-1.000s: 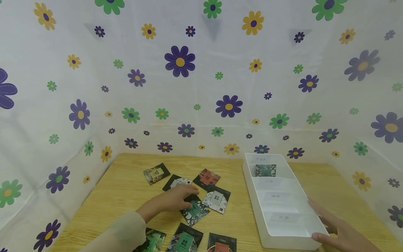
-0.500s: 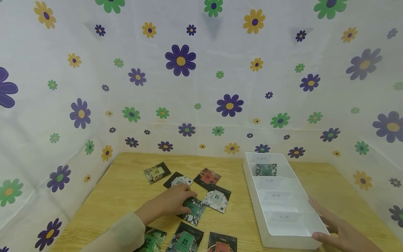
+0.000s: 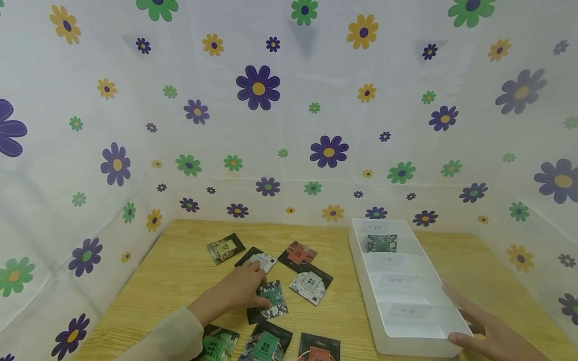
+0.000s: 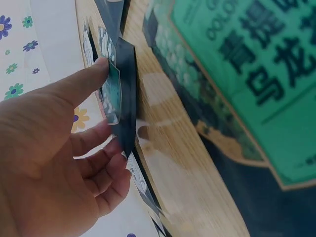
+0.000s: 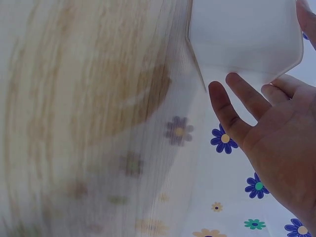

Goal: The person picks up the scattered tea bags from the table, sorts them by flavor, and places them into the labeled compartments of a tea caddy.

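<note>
My left hand pinches a tea sachet with a green label and dark flowered print. In the left wrist view the thumb lies on the front of this sachet, fingers at its lower edge and behind it. Under the hand's fingertips sits a white-labelled tea sachet, partly covered. My right hand holds the near right corner of a white plastic box, thumb at the rim and fingers along the outer side. The right wrist view shows those fingers against the box wall.
More sachets lie about: yellow, red, white, and several along the front, including a green one. In the divided box's far compartment stands a dark green sachet. Flowered cloth walls the wooden table.
My left hand has drawn the green-labelled sachet left and turned it, away from the white-labelled one it overlapped. The right hand and box have stayed put.
</note>
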The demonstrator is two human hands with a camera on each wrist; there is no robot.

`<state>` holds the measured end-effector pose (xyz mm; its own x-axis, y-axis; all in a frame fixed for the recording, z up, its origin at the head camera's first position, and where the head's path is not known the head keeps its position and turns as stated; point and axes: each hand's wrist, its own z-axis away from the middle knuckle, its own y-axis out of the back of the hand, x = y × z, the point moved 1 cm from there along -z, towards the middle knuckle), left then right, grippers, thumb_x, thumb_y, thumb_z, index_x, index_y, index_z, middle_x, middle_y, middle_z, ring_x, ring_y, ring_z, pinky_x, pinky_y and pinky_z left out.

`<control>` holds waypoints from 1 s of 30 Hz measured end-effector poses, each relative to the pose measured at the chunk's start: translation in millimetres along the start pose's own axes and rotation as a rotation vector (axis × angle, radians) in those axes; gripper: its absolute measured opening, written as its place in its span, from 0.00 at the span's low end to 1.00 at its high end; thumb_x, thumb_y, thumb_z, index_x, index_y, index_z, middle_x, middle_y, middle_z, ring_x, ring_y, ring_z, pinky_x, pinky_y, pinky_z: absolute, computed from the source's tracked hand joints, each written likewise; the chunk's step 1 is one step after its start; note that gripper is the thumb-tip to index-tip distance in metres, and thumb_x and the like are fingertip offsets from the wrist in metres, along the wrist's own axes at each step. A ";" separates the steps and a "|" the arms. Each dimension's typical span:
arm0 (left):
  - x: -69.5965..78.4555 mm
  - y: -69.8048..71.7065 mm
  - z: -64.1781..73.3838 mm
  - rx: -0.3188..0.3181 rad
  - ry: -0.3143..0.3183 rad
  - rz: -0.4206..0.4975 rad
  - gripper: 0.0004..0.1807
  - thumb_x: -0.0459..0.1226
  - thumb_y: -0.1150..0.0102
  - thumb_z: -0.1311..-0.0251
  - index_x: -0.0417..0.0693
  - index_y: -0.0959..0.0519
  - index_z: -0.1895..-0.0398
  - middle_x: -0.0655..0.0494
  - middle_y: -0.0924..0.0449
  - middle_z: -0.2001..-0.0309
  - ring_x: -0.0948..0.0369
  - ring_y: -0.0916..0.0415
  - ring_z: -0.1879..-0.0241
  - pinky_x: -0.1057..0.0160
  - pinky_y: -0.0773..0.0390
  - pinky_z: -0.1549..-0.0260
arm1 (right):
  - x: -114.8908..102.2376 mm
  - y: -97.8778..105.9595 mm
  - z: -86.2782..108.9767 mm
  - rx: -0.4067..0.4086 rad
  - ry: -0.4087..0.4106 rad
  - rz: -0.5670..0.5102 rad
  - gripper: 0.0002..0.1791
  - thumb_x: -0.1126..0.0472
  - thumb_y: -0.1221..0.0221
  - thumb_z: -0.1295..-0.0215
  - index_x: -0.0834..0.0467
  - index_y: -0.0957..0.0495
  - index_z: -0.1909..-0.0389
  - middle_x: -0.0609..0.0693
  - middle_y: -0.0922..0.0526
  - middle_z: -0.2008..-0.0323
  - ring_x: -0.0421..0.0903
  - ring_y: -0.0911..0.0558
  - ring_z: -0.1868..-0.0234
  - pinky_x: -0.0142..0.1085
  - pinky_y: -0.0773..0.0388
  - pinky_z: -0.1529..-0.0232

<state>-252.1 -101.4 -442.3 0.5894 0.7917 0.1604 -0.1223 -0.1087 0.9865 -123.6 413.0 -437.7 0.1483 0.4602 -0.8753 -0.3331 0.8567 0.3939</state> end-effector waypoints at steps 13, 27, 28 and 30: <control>-8.9 0.5 -4.3 -0.190 0.043 0.175 0.43 0.53 0.25 0.41 0.54 0.31 0.24 0.42 0.33 0.26 0.44 0.33 0.29 0.39 0.29 0.36 | 2.3 4.4 -0.9 -0.010 0.038 0.076 0.49 0.57 0.46 0.19 0.45 0.73 0.17 0.78 0.62 0.23 0.68 0.23 0.40 0.49 0.14 0.55; -33.5 5.3 -4.9 -0.059 0.009 0.405 0.17 0.38 0.33 0.31 0.46 0.22 0.43 0.54 0.19 0.49 0.57 0.22 0.55 0.51 0.21 0.57 | -1.2 3.1 1.1 0.014 0.030 0.135 0.49 0.55 0.46 0.20 0.42 0.73 0.17 0.73 0.64 0.21 0.73 0.27 0.37 0.57 0.17 0.51; -34.5 7.4 -4.5 -0.035 0.015 0.403 0.15 0.36 0.34 0.31 0.46 0.21 0.44 0.54 0.19 0.50 0.57 0.21 0.55 0.52 0.21 0.57 | -1.7 2.7 1.4 0.019 0.018 0.135 0.49 0.54 0.45 0.20 0.41 0.73 0.17 0.72 0.64 0.20 0.73 0.28 0.36 0.59 0.18 0.50; -37.0 11.8 -3.9 0.007 0.025 0.390 0.12 0.35 0.35 0.30 0.46 0.20 0.47 0.55 0.18 0.52 0.56 0.20 0.55 0.52 0.20 0.58 | -1.8 2.8 1.1 0.021 0.017 0.148 0.49 0.54 0.45 0.20 0.41 0.73 0.17 0.73 0.64 0.21 0.74 0.28 0.36 0.61 0.19 0.50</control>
<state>-278.4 -129.6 -436.7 0.4803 0.7041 0.5230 -0.3284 -0.4085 0.8516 -123.8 414.8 -434.7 0.0838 0.5778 -0.8119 -0.3303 0.7848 0.5244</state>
